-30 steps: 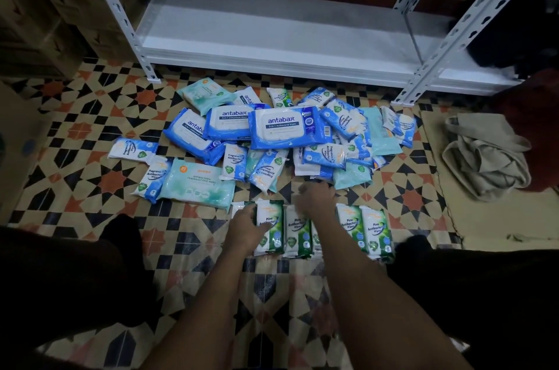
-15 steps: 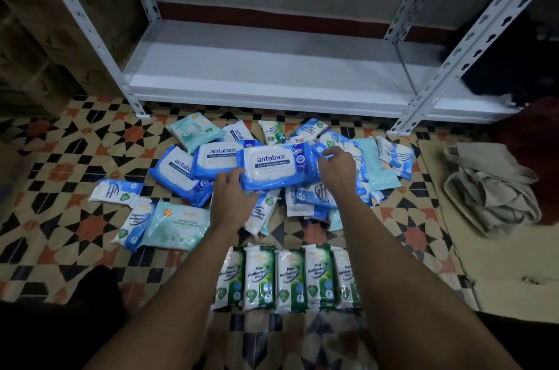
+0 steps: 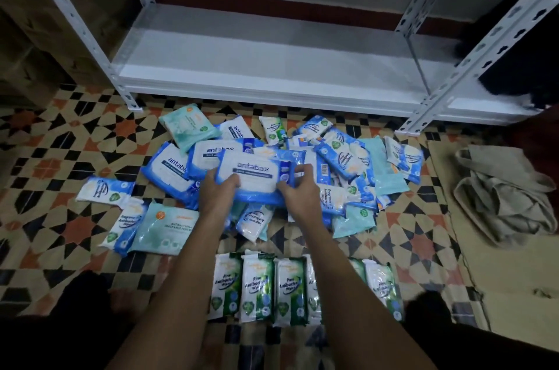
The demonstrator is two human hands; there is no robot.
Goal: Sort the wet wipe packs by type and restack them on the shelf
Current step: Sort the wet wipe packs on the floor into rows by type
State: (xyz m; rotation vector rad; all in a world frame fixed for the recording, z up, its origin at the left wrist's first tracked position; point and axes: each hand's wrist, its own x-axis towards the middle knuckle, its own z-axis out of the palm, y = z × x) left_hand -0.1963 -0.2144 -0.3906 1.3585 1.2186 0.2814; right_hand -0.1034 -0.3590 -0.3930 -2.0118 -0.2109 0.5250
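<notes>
A large blue-and-white antabax pack (image 3: 257, 176) is lifted off a heap of wet wipe packs on the tiled floor. My left hand (image 3: 219, 191) grips its near left edge and my right hand (image 3: 298, 188) grips its right end. Two more antabax packs (image 3: 172, 171) lie just left of it. Small blue fragrance-free packs (image 3: 344, 157) and pale teal packs (image 3: 165, 229) are scattered around. A tidy row of green pine antibacterial packs (image 3: 257, 286) lies close to me, partly behind my right forearm. The white metal shelf (image 3: 272, 67) stands beyond the heap, its bottom board bare.
A crumpled beige cloth bag (image 3: 502, 197) lies on a mat at the right. The shelf's slotted uprights (image 3: 447, 88) meet the floor at front left and front right. Dark items sit on the shelf's far right end. My legs frame the lower corners.
My hands left the green row, reached forward and took hold of the top antabax pack. It now sits tilted, raised toward me. The camera moved closer to the heap.
</notes>
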